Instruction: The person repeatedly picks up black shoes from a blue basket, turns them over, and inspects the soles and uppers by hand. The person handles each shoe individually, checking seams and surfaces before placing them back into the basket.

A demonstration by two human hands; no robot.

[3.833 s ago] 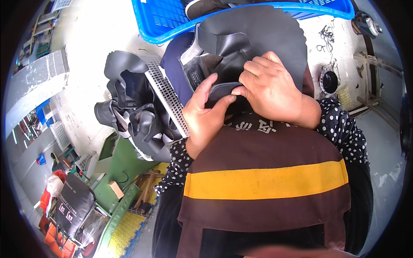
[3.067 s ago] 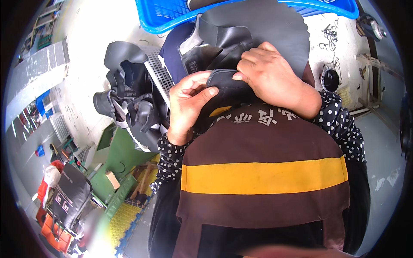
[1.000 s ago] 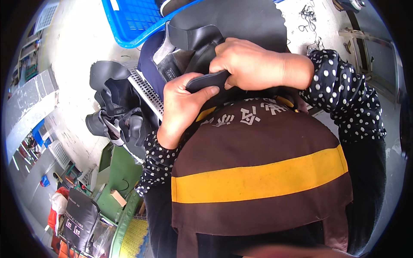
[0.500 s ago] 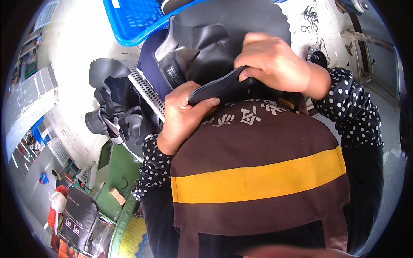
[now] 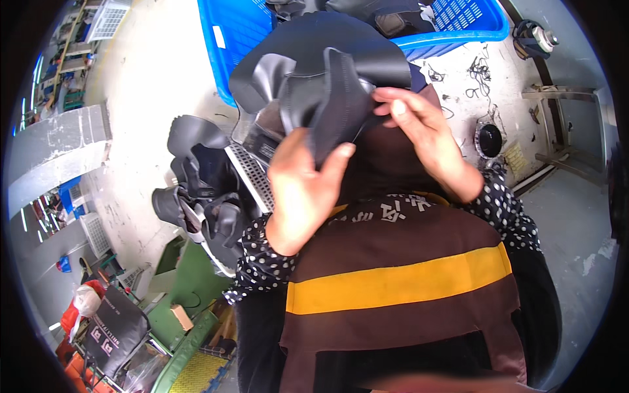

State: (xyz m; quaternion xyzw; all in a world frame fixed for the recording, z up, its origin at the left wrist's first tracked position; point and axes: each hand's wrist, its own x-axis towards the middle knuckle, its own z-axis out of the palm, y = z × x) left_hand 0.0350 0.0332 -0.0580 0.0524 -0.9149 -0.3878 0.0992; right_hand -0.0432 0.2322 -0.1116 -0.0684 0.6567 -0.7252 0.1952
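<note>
A: Head view, item one: dark grey flexible sheet piece with a raised seam [image 5: 327, 98], held up in front of the chest, over the near edge of the blue perforated plastic crate [image 5: 242, 39].
B: Left hand [image 5: 301, 190]: clamped on the lower edge, thumb on the front face. Right hand [image 5: 419, 124]: pinching the upper right edge between thumb and fingertips.
A: Change from half a second ago: lifted and spread open, no longer a narrow fold pressed low against the brown apron with a yellow band [image 5: 393, 295]. Seam now facing up, open to inspection.
B: Against the oldest frame: both hands higher, right hand off the top of the piece and out at its edge.
A: Item two: heap of similar dark pieces [image 5: 196, 190] and grey perforated strip [image 5: 249, 177], left of the lap, untouched.
</note>
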